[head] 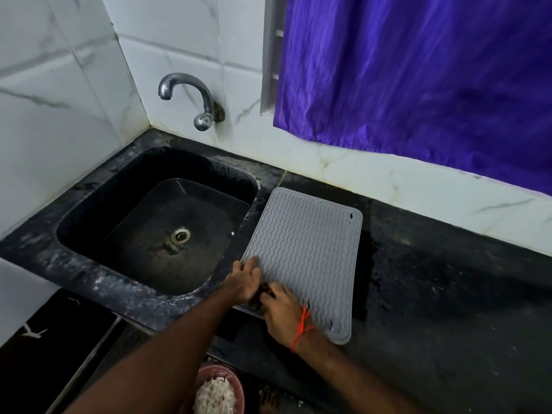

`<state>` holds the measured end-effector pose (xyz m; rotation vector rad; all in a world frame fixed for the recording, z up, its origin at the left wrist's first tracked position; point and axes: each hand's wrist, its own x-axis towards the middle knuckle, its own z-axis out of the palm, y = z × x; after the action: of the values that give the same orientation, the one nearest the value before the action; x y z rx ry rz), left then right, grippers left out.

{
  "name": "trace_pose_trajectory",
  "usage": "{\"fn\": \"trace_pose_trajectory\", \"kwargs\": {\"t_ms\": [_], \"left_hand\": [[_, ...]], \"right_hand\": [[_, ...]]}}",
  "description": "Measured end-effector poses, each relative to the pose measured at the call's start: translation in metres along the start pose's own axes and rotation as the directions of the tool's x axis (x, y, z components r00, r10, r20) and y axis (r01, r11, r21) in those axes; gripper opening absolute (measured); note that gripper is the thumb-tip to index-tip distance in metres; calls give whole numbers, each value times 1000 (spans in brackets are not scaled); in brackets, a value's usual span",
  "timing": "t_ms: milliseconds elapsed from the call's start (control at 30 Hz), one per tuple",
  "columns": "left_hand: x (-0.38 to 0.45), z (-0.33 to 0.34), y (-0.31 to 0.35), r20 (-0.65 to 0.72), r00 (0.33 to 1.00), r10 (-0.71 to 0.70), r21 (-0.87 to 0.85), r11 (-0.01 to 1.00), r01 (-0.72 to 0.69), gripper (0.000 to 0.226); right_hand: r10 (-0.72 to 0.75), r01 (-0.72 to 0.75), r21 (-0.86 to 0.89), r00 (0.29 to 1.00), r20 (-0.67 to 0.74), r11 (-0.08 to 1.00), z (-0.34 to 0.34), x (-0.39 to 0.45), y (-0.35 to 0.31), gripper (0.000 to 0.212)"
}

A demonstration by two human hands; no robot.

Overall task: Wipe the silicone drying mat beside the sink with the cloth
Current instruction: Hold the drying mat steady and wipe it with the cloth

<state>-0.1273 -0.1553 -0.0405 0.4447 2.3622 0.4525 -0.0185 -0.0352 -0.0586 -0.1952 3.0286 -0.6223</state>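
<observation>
Grey silicone drying mat (304, 258) lies flat on the black countertop (433, 294), just right of the dark sink (155, 222), its near-left corner overhanging the counter's front edge. Left hand (243, 282) rests on that corner, fingers extended over the ridges. Right hand (283, 312) sits beside it, fingers bent around something dark (likely the cloth, though too hidden to confirm; how tight the hold is, cannot tell). Judgement: pin the mat with the left hand and stroke along the wavy grooves, away from the pinned corner. Counter looks dusty, streaked. Tap (191, 100) on marbled white tiles; purple curtain (418, 79) at right.
</observation>
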Motion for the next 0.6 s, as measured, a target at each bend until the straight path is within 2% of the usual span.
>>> {"fn": "trace_pose_trajectory", "kwargs": {"t_ms": [100, 167, 233, 300, 400, 533, 600], "left_hand": [[4, 2, -2, -13, 1000, -27, -11, 1000, 27, 32], [6, 1, -1, -19, 1000, -3, 48, 999, 4, 37], [6, 1, -1, -59, 996, 60, 74, 996, -56, 46], [8, 2, -2, -116, 986, 118, 116, 988, -104, 52], [13, 7, -4, -127, 980, 156, 158, 978, -135, 54], [14, 11, -5, -142, 971, 194, 200, 966, -164, 54], [14, 13, -7, -75, 986, 149, 191, 973, -133, 46]], "right_hand": [[72, -100, 222, 989, 128, 970, -16, 11, 12, 29], [185, -258, 444, 962, 202, 858, -38, 25, 30, 32], [328, -353, 576, 933, 151, 738, -58, 42, 53, 36], [462, -366, 623, 887, 7, 692, -79, 65, 77, 36], [553, -432, 474, 820, -148, 767, -105, 108, 117, 39], [467, -432, 228, 875, -130, 873, -116, 151, 158, 39], [436, -425, 111, 895, -97, 898, -114, 166, 169, 41]]}}
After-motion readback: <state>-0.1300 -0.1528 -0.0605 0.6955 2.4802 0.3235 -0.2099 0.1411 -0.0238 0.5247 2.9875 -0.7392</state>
